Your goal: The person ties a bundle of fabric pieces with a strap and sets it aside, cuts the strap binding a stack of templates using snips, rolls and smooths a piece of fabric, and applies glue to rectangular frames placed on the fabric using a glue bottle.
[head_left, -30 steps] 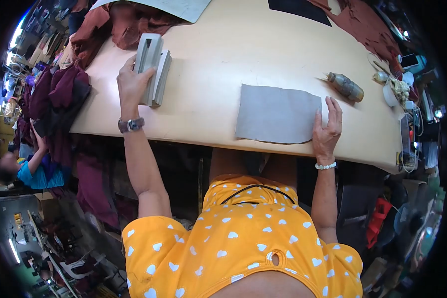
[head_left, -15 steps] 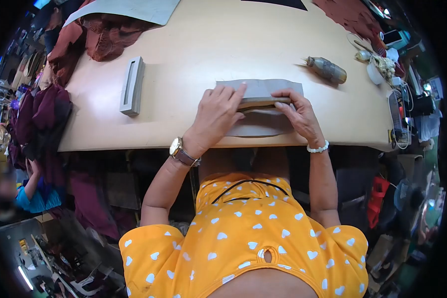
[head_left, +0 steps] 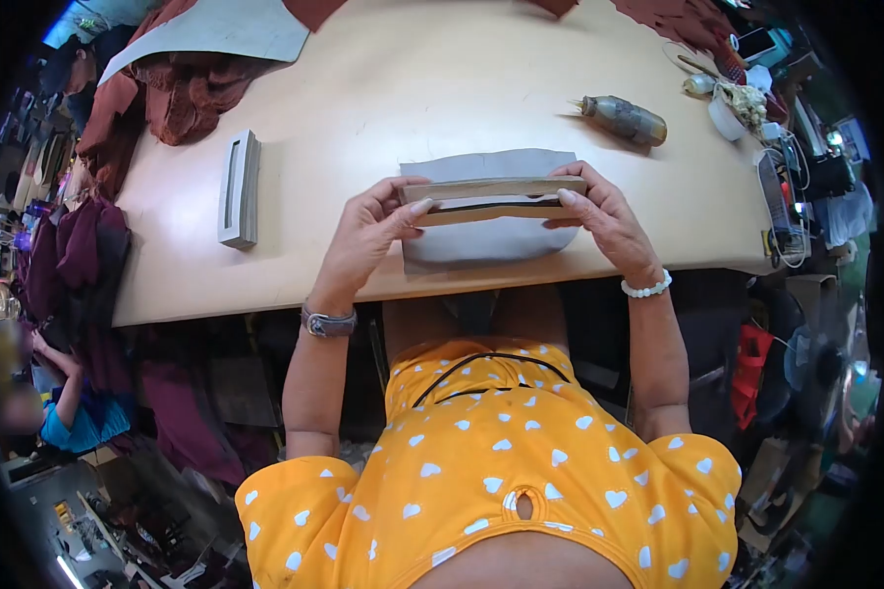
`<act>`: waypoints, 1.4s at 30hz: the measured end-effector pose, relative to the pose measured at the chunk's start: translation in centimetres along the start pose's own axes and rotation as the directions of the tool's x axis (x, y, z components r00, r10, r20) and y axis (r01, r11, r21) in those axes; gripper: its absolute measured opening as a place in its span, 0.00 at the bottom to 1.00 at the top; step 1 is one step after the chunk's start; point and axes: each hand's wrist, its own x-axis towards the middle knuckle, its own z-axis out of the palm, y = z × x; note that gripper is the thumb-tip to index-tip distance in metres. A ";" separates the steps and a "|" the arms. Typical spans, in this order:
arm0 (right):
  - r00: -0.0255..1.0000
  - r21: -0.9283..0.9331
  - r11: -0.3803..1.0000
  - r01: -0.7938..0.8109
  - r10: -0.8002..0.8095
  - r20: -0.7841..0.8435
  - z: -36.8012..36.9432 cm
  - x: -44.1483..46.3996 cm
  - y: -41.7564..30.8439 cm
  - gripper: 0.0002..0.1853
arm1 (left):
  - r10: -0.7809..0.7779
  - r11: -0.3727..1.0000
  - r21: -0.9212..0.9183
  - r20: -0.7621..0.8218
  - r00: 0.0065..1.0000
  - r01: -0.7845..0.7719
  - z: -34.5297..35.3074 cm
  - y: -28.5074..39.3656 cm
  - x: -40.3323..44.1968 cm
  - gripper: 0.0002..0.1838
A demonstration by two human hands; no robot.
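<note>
Both hands hold a long slotted frame (head_left: 501,210) above a grey rectangular sheet (head_left: 491,167) near the table's front edge. My left hand (head_left: 378,228) pinches the frame's left end, thumb on the near side. At its right end, my right hand (head_left: 604,218) grips with thumb and fingers. The frame shows tan faces with a dark gap along its length. The sheet shows behind and in front of it. A stack of similar grey slotted frames (head_left: 238,188) lies on the table to the left.
On the table (head_left: 324,285), a dark bottle with a pointed tip (head_left: 624,120) lies right of the sheet. Rust-coloured cloth (head_left: 182,108) and a pale sheet (head_left: 216,31) are at the far left. Cables and a white cup (head_left: 727,120) sit right. Another person's arm (head_left: 64,383) shows left.
A slotted frame has been carried from the left stack to above the grey sheet. My left hand has shifted to its left end, and my right hand has taken hold of its right end.
</note>
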 end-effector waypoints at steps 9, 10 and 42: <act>0.985 0.300 0.938 -0.173 0.162 0.063 0.6 -1.8 -0.1 0.21 | -0.009 0.962 -0.272 0.088 0.996 0.033 1.8 -0.4 -0.1 0.16; 0.986 0.387 0.906 -0.169 0.153 0.071 0.3 -2.3 0.3 0.22 | -0.045 0.926 -0.366 0.132 0.990 0.091 1.8 -0.2 -0.2 0.16; 0.713 0.713 0.450 0.538 0.209 -0.669 -5.8 -20.3 6.9 0.08 | 0.097 0.876 -0.439 0.564 0.820 0.198 7.0 -0.1 -3.0 0.26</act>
